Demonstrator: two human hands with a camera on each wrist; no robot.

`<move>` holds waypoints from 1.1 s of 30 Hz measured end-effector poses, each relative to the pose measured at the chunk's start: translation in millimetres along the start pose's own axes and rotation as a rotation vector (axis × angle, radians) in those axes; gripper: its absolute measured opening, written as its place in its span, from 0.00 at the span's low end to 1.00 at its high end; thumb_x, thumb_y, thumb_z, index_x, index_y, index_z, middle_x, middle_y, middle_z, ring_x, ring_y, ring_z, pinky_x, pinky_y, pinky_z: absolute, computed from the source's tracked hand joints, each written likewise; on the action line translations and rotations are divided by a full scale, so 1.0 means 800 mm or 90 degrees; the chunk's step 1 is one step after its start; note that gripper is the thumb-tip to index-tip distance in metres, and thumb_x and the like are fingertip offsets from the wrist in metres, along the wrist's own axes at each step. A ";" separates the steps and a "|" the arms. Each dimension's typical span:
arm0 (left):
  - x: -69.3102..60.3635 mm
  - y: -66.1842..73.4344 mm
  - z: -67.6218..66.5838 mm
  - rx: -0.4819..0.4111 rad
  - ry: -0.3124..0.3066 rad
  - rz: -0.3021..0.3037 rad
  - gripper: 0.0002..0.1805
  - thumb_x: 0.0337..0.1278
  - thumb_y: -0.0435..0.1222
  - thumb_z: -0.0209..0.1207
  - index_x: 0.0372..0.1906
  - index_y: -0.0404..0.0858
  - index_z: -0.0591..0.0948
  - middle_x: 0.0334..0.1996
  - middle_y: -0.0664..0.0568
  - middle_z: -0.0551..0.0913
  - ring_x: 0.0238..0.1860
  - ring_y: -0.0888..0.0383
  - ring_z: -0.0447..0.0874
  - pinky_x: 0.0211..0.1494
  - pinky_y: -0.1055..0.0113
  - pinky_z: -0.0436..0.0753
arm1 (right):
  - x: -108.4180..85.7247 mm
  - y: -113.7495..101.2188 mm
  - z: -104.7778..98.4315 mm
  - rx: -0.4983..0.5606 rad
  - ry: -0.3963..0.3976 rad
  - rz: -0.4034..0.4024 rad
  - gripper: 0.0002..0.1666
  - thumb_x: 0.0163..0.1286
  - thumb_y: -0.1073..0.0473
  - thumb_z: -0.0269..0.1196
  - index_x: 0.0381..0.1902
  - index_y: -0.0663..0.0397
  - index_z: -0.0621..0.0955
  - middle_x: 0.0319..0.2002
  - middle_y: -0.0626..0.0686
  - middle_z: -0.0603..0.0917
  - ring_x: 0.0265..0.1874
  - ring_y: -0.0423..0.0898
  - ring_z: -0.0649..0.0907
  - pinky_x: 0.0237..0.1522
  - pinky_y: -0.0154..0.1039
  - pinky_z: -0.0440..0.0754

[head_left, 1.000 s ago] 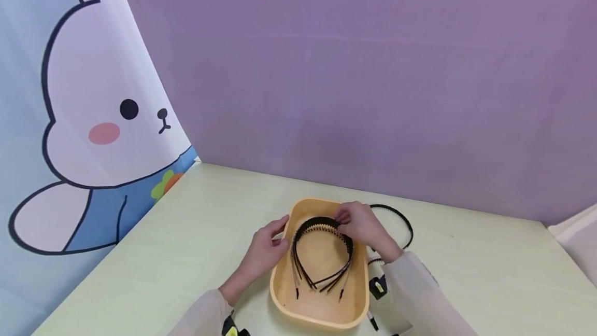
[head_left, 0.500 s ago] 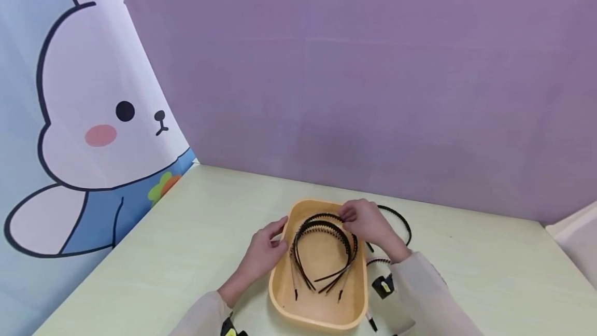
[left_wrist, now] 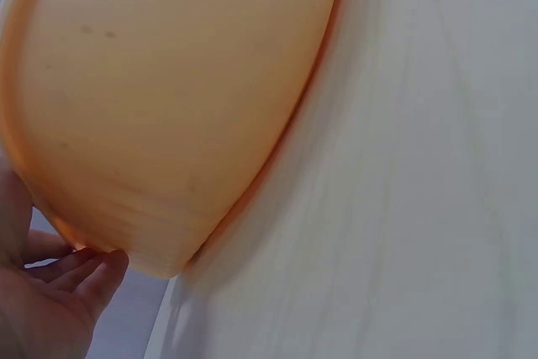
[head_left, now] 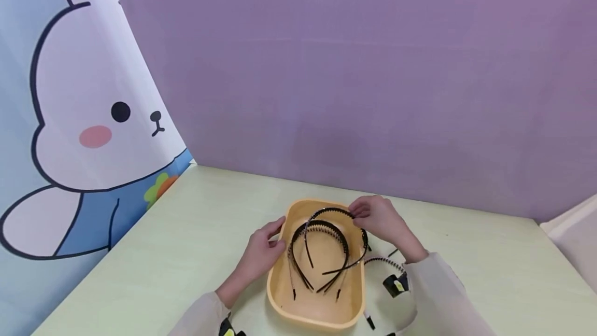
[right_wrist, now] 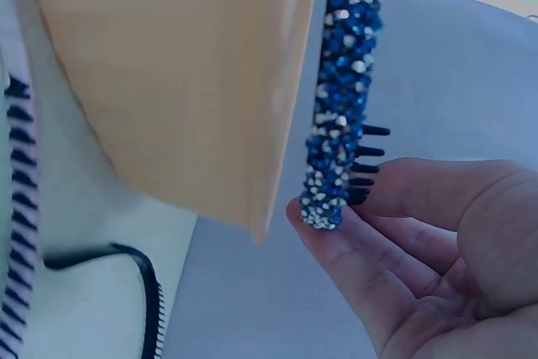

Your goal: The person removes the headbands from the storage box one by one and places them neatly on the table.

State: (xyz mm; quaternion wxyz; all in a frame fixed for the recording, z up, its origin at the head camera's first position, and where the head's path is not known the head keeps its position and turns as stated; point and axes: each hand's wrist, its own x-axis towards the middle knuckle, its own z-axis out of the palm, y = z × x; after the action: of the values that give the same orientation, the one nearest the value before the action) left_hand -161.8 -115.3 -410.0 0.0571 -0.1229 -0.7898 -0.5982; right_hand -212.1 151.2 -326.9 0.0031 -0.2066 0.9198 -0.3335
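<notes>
My right hand (head_left: 380,219) pinches a toothed headband (head_left: 332,209) near the top of its arch. The right wrist view shows blue and white beads crusted on that headband (right_wrist: 340,73), with black comb teeth inside. It hangs over the far right part of an orange plastic basin (head_left: 317,315), its ends pointing down into it. Several black headbands (head_left: 298,268) lie nested in the basin. My left hand (head_left: 261,253) holds the basin's left rim, with fingertips (left_wrist: 109,271) against the outer wall; its thumb is partly hidden in the left wrist view.
Right of the basin, a pale headband with dark teeth (head_left: 384,259) lies on the table (head_left: 224,201), partly behind my right wrist. A black headband (right_wrist: 151,292) lies beside it. A purple backdrop (head_left: 350,92) stands behind the table, with a rabbit-print cloth (head_left: 93,82) at left.
My right hand has moved up and to the right, drawing one headband off the nested group in the basin. The left hand has stayed on the rim.
</notes>
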 end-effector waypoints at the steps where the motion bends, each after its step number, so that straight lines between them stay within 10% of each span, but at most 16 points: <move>1: 0.001 0.000 0.000 0.001 0.001 0.001 0.29 0.57 0.23 0.49 0.66 0.24 0.65 0.61 0.27 0.69 0.50 0.37 0.81 0.46 0.68 0.86 | -0.001 0.001 -0.003 0.003 0.002 -0.002 0.11 0.57 0.71 0.62 0.40 0.64 0.83 0.36 0.60 0.87 0.36 0.51 0.86 0.37 0.41 0.87; 33: 0.006 -0.001 0.003 -0.001 0.031 -0.004 0.28 0.56 0.23 0.50 0.65 0.26 0.67 0.62 0.30 0.71 0.56 0.38 0.78 0.49 0.67 0.86 | -0.055 0.073 -0.067 -0.065 0.039 0.073 0.14 0.58 0.66 0.64 0.43 0.63 0.83 0.39 0.58 0.87 0.39 0.51 0.86 0.36 0.36 0.86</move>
State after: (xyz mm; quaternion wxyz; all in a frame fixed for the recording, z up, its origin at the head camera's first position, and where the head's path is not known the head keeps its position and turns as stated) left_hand -166.5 -112.5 -410.3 0.0741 -0.1058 -0.7880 -0.6020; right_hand -201.9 241.1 -327.0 -0.0162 -0.1436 0.9456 -0.2916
